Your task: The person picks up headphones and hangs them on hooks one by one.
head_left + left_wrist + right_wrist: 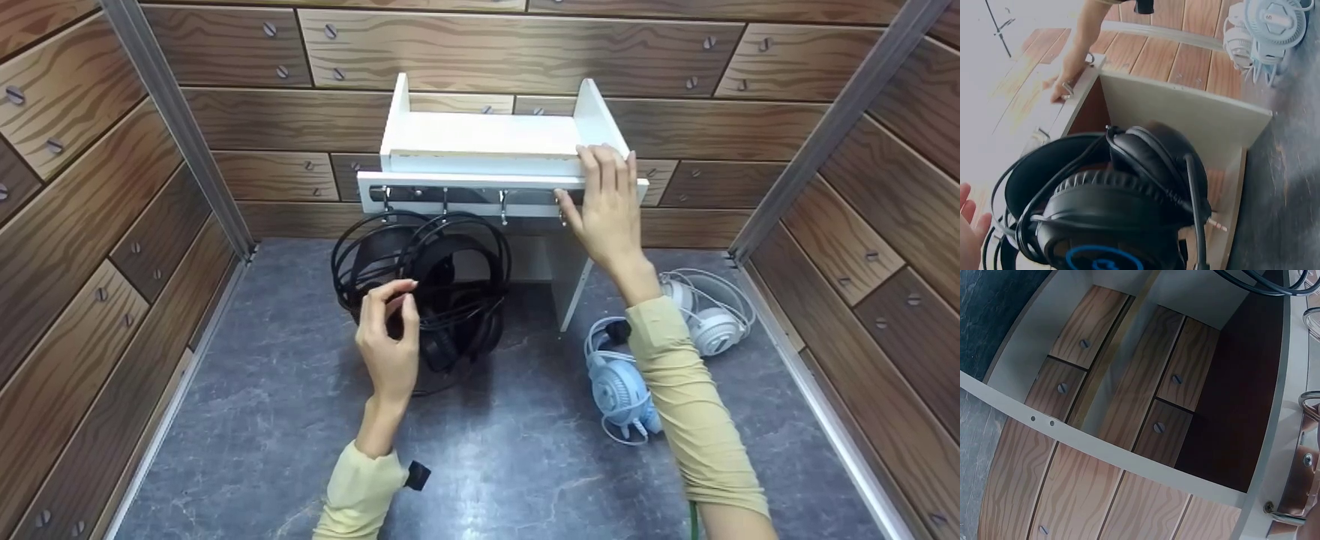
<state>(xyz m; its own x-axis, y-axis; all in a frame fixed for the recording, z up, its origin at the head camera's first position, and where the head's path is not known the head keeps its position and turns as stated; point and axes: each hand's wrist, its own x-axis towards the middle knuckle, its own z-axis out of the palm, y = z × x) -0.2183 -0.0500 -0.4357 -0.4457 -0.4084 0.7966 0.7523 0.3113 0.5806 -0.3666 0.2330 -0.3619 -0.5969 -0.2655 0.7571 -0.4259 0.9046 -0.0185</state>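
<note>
In the head view, black headphones with coiled black cables hang from the left hooks of a white shelf rack. Beside them is my left hand, its thumb and forefinger bent towards each other with a gap between. The left wrist view shows a large ear cup with a blue ring close up, and my left fingertips at the edge, apart from it. My right hand rests on the rack's right end, fingers along the top and thumb against the hook rail.
Light blue headphones and white headphones lie on the dark floor, right of the rack. Two bare hooks, one being a metal hook, sit on the rail's right half. Wood-patterned walls enclose the space.
</note>
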